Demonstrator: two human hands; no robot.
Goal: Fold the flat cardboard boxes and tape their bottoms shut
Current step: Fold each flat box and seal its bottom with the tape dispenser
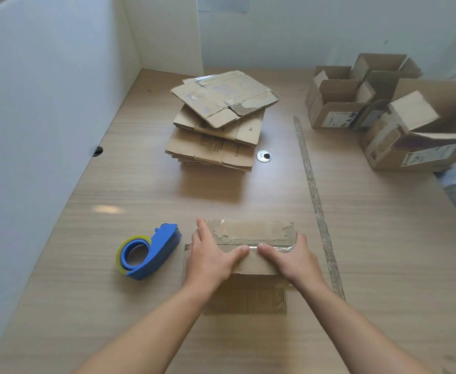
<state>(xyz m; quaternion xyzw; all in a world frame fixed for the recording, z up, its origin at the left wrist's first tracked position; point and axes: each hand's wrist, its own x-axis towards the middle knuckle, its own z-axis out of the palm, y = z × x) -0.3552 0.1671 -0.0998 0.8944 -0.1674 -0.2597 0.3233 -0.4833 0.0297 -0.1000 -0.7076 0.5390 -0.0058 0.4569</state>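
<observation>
Head view: left hand (210, 259) and right hand (292, 259) lay flat with fingers spread on the upturned bottom of a cardboard box (248, 247) on the table (383, 238), thumbs nearly meeting over a strip of clear tape (278, 247) along the flap seam; neither gripped anything. Box sides were mostly hidden under the hands. Blue tape dispenser (147, 252) sat just left. Stack of flat boxes (218, 122) lay further back. Folded open boxes (383, 109) stood far right, contents not discernible.
</observation>
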